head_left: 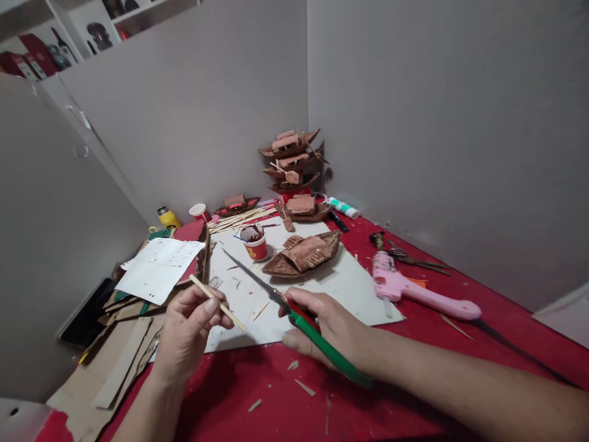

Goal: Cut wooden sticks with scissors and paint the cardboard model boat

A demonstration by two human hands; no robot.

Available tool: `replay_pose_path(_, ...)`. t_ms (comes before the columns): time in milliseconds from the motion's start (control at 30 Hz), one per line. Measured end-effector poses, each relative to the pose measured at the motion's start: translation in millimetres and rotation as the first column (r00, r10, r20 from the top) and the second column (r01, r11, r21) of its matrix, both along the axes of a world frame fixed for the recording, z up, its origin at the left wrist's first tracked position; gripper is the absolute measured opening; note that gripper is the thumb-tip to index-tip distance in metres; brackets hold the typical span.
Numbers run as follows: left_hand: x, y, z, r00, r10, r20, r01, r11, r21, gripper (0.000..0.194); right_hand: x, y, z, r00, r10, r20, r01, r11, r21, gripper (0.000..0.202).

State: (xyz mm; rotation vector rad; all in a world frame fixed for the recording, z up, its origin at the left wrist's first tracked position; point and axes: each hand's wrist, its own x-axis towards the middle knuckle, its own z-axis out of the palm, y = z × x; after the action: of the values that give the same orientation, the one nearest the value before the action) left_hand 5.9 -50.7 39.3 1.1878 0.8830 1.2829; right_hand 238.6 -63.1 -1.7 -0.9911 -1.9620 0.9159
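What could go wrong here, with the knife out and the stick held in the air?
1. The long bare blade of the green-handled knife in the right hand points toward the left hand; a slip could cut fingers.
2. The thin wooden stick is pinched unsupported, so it might snap or twist.
3. The blade tip is near the red paper cup of brown paint, which could tip.

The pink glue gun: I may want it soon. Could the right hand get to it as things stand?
Probably not at once: the right hand is closed on a green-handled knife. The path looks free, since the pink glue gun lies uncovered on the red table just right of that hand.
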Motion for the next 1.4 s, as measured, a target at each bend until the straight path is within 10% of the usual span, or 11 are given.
replay_pose_path(367,-1.7,-9.2,4.5,0.988,0.156,-0.017,-0.148,0.962,0.231,0.012,-2.3,-0.2,-1.1,0.903,-0.178,0.391,0.036,0.938,0.344,0.057)
replay_pose_path(1400,1.5,-11.4,-9.2,0.919,0.382,-0.095,-0.334,0.884,0.327,0.011,0.0,8.1,-8.3,0.816,-0.407,0.411,0.106,0.804,0.585,0.052)
